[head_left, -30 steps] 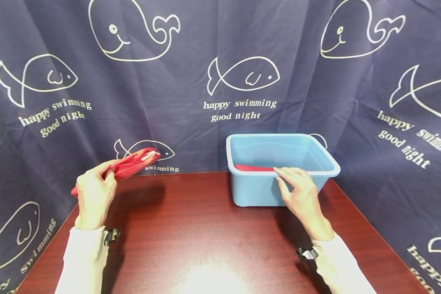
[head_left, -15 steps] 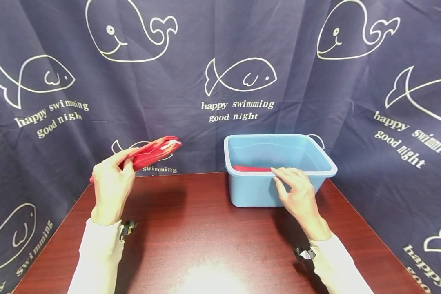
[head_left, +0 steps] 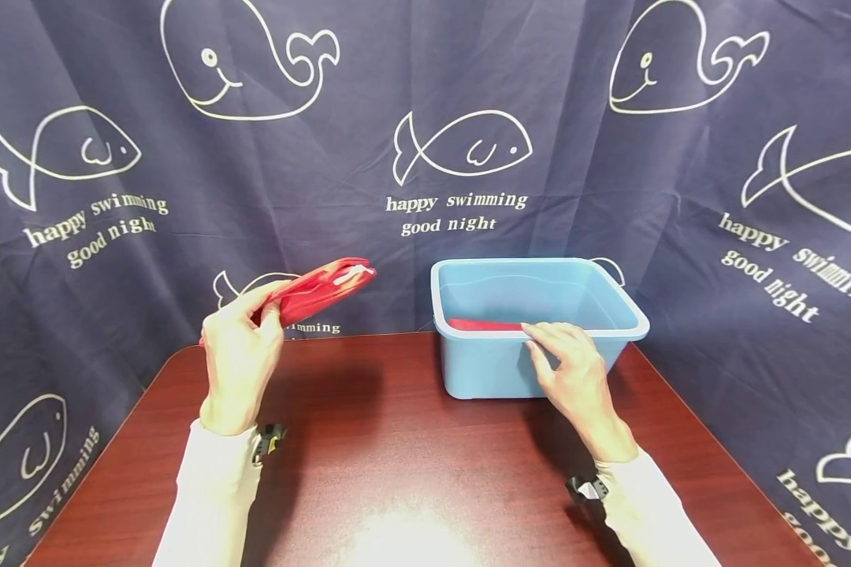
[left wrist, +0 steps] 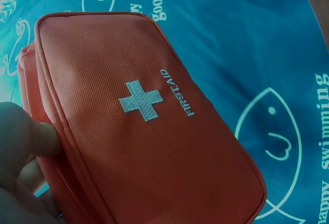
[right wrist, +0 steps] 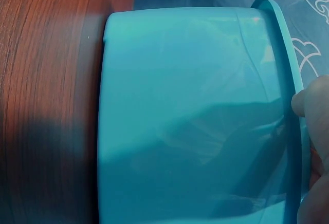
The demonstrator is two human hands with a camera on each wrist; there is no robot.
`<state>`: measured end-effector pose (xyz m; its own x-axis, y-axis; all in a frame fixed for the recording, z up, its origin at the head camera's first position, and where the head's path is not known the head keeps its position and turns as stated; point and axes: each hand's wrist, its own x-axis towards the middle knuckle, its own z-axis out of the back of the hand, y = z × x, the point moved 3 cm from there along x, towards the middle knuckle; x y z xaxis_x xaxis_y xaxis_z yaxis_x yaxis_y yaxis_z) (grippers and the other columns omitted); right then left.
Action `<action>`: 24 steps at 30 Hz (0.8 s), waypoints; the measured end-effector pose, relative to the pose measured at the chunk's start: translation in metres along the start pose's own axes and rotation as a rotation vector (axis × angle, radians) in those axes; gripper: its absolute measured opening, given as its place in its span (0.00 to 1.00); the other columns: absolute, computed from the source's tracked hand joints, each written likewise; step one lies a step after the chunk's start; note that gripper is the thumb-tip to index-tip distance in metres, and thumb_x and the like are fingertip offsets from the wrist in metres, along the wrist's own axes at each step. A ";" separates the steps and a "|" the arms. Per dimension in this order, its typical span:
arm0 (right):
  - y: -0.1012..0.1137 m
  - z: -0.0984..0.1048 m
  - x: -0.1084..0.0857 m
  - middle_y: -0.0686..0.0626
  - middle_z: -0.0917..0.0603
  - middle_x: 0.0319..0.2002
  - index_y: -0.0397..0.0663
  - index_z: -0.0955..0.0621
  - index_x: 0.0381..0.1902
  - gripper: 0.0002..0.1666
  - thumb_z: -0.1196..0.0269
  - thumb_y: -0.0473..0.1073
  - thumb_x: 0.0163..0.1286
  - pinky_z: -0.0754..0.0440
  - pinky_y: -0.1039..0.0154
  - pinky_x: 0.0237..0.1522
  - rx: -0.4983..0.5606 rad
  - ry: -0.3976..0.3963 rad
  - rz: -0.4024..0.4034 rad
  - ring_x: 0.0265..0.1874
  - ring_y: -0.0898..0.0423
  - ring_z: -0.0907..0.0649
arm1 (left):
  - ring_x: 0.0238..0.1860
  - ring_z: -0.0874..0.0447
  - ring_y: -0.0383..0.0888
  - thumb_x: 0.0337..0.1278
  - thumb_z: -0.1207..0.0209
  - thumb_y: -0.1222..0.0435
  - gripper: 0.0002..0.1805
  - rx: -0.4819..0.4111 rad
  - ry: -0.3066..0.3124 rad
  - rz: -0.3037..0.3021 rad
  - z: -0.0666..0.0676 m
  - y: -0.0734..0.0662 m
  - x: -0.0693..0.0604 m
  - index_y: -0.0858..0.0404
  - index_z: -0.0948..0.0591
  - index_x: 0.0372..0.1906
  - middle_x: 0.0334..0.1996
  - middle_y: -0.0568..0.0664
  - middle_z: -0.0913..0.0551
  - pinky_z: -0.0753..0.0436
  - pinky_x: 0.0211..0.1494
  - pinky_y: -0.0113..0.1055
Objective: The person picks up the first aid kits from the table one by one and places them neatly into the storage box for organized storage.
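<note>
My left hand [head_left: 241, 358] pinches a red first aid pouch [head_left: 319, 293] by its edge, held up in the air left of the bin. In the left wrist view the pouch [left wrist: 144, 147] shows a pale cross and the words "FIRST AID", with the thumb against its side. My right hand [head_left: 574, 366] grips the front rim of a light blue plastic bin [head_left: 482, 366], thumb outside and fingers over the edge. The right wrist view shows the bin's wall [right wrist: 195, 90] close up, with fingertips at its rim. Inside the bin a red thing [head_left: 482, 324] shows partly; the front wall hides the rest.
The bin stands on a reddish-brown wooden table [head_left: 397, 457], near its back right. Dark blue curtains [head_left: 369, 181] with white fish and whale drawings hang behind and on both sides. A small dark device [head_left: 268, 442] sits on the left wrist, another [head_left: 587, 488] on the right.
My left hand has moved right and slightly up with the first aid pouch, closer to the bin. The right hand stays at the bin's rim.
</note>
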<state>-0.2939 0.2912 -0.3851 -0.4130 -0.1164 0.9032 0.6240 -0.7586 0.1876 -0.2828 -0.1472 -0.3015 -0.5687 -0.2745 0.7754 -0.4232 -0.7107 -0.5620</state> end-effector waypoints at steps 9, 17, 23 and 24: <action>0.000 -0.002 0.000 0.46 0.10 0.45 0.48 0.10 0.53 0.23 0.27 0.31 0.59 0.26 0.52 0.59 0.010 -0.012 0.004 0.48 0.43 0.15 | 0.39 0.13 0.46 0.65 0.41 0.68 0.18 -0.013 -0.010 -0.008 -0.002 -0.013 -0.002 0.46 0.09 0.51 0.43 0.47 0.08 0.28 0.40 0.28; 0.000 -0.002 -0.001 0.46 0.10 0.44 0.48 0.10 0.53 0.23 0.27 0.30 0.59 0.26 0.52 0.59 0.011 -0.009 0.002 0.48 0.44 0.16 | 0.34 0.15 0.45 0.65 0.40 0.66 0.18 -0.022 -0.027 -0.011 -0.005 -0.017 -0.005 0.44 0.09 0.51 0.40 0.46 0.08 0.29 0.36 0.27; 0.000 -0.001 0.000 0.46 0.10 0.45 0.48 0.10 0.53 0.22 0.27 0.31 0.59 0.26 0.52 0.59 0.010 -0.009 0.004 0.47 0.44 0.15 | 0.30 0.19 0.43 0.66 0.39 0.66 0.17 -0.045 -0.038 -0.011 -0.009 -0.021 -0.007 0.43 0.09 0.51 0.38 0.46 0.08 0.31 0.31 0.28; 0.000 -0.001 0.000 0.46 0.10 0.45 0.48 0.10 0.53 0.22 0.27 0.31 0.59 0.26 0.52 0.59 0.009 -0.009 0.004 0.47 0.44 0.15 | 0.29 0.19 0.43 0.66 0.39 0.66 0.17 -0.051 -0.040 -0.011 -0.010 -0.021 -0.007 0.43 0.09 0.50 0.37 0.46 0.08 0.31 0.30 0.27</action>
<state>-0.2946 0.2904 -0.3859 -0.4048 -0.1133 0.9073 0.6317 -0.7521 0.1879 -0.2771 -0.1234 -0.2978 -0.5356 -0.2936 0.7918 -0.4652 -0.6800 -0.5668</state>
